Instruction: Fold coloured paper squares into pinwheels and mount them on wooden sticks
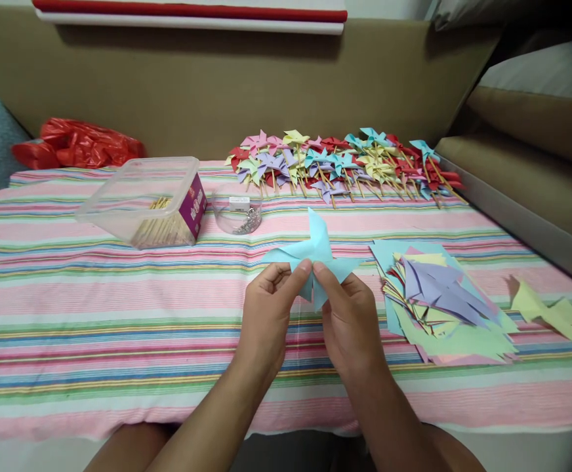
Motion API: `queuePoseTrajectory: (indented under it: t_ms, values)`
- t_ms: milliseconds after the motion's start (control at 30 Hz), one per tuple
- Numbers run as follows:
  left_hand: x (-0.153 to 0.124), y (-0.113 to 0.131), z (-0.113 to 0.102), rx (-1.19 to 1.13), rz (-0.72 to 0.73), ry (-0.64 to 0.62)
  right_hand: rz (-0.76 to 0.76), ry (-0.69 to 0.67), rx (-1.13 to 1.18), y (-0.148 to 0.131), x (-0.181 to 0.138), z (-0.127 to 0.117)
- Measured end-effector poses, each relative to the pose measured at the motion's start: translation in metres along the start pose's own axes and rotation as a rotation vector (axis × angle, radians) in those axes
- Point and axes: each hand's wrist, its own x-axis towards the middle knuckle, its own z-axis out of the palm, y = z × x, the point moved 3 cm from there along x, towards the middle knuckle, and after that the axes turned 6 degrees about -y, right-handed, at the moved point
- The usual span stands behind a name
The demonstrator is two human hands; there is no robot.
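Note:
A light blue paper pinwheel [319, 248] is held just above the striped tablecloth [119, 308]. My left hand [266, 311] and my right hand [349, 321] both pinch its centre with thumb and forefinger, fingers closed on the paper. Its points stick out above and to both sides of my fingertips. Right of my right hand lies a stack of cut coloured paper [438, 305] with a purple piece on top.
A row of finished pinwheels on sticks [345, 164] lies at the far edge. A clear plastic box of wooden sticks [143, 203] and a small clear cup of pins [239, 211] stand left of centre. A yellow-green paper piece [551, 311] lies far right. Red plastic bag [79, 143] at back left.

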Motion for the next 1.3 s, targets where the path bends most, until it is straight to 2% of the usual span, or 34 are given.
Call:
queuePoseTrajectory:
  t_ms: [200, 300, 367, 467, 567, 700, 967, 1300]
  values:
    - [0.002, 0.0, -0.003, -0.034, -0.005, 0.022, -0.014, -0.024, -0.026, -0.001, -0.001, 0.002]
    - [0.005, 0.003, -0.009, -0.092, -0.016, 0.07, -0.171, -0.008, -0.077, -0.006, 0.0, 0.0]
    - [0.007, 0.007, -0.013, -0.123, -0.011, 0.105, -0.364, -0.032, -0.262, -0.013, -0.001, -0.002]
    - [0.009, 0.012, -0.018, -0.144, -0.002, 0.126, -0.637, -0.131, -0.732, -0.022, -0.005, 0.0]
    - [0.01, 0.015, -0.02, -0.134, 0.01, 0.126, -0.742, -0.179, -0.996, -0.025, -0.008, 0.001]
    - [0.009, 0.014, -0.019, -0.086, 0.016, 0.111, -0.705, -0.117, -0.962, -0.024, -0.006, -0.001]
    - [0.006, 0.011, -0.013, 0.036, 0.015, 0.023, -0.51, -0.027, -0.73, -0.019, 0.001, -0.011]
    - [0.004, 0.011, -0.012, 0.144, 0.049, 0.009, -0.454, 0.01, -0.68, -0.019, 0.001, -0.012]
